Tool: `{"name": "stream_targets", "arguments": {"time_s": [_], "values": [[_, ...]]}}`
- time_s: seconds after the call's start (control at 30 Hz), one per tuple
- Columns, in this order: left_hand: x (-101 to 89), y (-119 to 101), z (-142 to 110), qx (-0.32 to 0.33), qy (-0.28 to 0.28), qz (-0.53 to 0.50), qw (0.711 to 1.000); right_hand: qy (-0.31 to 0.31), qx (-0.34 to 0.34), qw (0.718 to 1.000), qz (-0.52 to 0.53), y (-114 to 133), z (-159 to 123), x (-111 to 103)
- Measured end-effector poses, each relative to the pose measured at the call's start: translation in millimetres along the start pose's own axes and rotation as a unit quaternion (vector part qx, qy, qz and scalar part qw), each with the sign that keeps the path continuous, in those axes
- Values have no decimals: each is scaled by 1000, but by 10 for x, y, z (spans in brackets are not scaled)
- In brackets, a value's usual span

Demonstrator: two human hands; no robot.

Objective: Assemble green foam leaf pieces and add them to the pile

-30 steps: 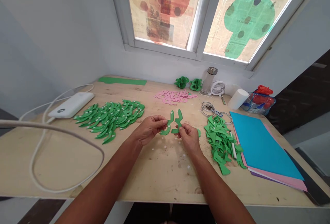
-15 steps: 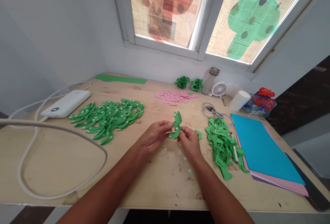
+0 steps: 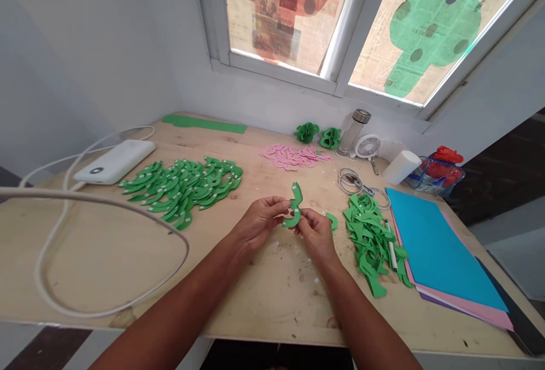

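My left hand (image 3: 260,221) and my right hand (image 3: 317,235) are both closed on a curvy green paper cutout (image 3: 295,193), held above the table (image 3: 264,296). Small white squares dot the cutout's face. The left fingers pinch its left side and the right fingers its lower right edge. Just beyond my right hand lies a small curved green paper piece (image 3: 332,221), partly hidden by the hand. To the left spreads a heap of similar green cutouts (image 3: 187,183) with white squares. Green paper scraps (image 3: 367,234) are piled on the right, a white pen (image 3: 392,251) on top.
Pink paper cutouts (image 3: 293,157) lie at the back, near two green paper ornaments (image 3: 306,131), a bottle (image 3: 353,131) and a small fan (image 3: 367,146). Scissors (image 3: 355,181) lie right. Coloured sheets (image 3: 443,245) fill the right side. A white power bank (image 3: 114,161) and looping cable (image 3: 187,245) occupy the left.
The view has shifted slightly, so everything sits a little to the right. Both hands keep hold of the green paper cutout, with hardly any change in their pose.
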State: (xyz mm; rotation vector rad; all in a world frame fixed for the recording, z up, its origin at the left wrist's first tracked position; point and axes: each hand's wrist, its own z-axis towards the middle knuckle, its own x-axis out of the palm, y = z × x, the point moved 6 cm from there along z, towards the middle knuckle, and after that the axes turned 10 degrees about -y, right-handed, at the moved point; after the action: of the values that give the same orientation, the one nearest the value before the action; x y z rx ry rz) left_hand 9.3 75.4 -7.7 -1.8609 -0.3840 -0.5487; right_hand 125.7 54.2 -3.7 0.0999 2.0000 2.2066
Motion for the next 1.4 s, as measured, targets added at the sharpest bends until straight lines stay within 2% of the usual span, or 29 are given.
{"name": "stream_targets", "arguments": {"time_s": [1.4], "values": [[-3, -32, -21, 27, -31, 0, 999, 11, -6, 1000, -20, 14, -1, 11]]}}
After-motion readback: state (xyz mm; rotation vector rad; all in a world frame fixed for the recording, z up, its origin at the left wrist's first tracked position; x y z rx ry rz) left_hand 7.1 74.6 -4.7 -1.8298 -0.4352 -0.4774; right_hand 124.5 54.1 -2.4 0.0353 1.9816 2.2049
